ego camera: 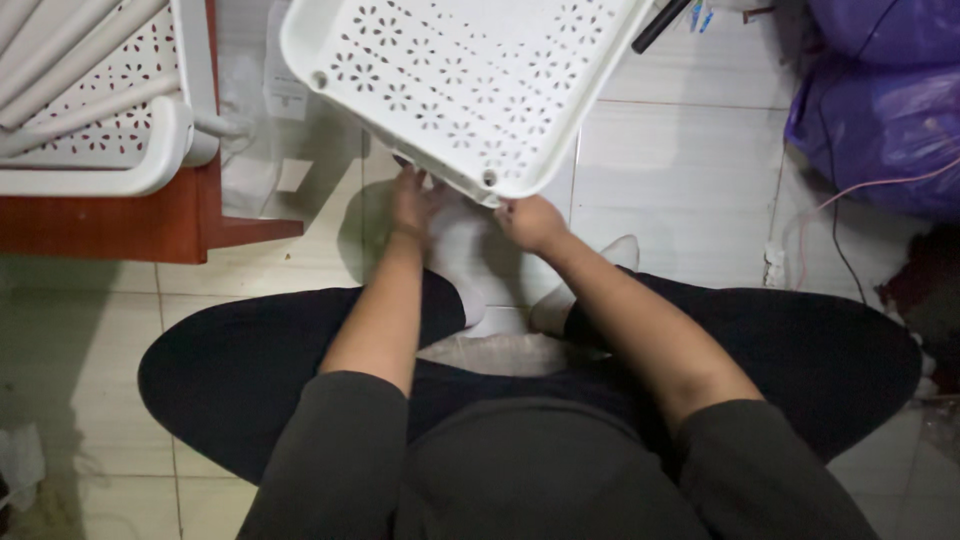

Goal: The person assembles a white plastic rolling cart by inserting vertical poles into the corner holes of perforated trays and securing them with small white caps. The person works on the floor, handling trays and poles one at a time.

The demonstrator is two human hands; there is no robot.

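That white perforated plastic tray [465, 75] looks light and stiff, both hands gripping its near edge, left hand [412, 200] underneath, right hand [530, 222] fingers curled shut at the corner.

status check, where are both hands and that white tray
Left hand and right hand both grip the near edge of the white perforated tray, tilted over the tiled floor. Purple bags at right, apart.

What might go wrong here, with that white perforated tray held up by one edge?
The white perforated tray is gripped only along its near edge by the left hand and right hand, so it might tip or slip. Its far corner lies close to a black rod and may knock it.
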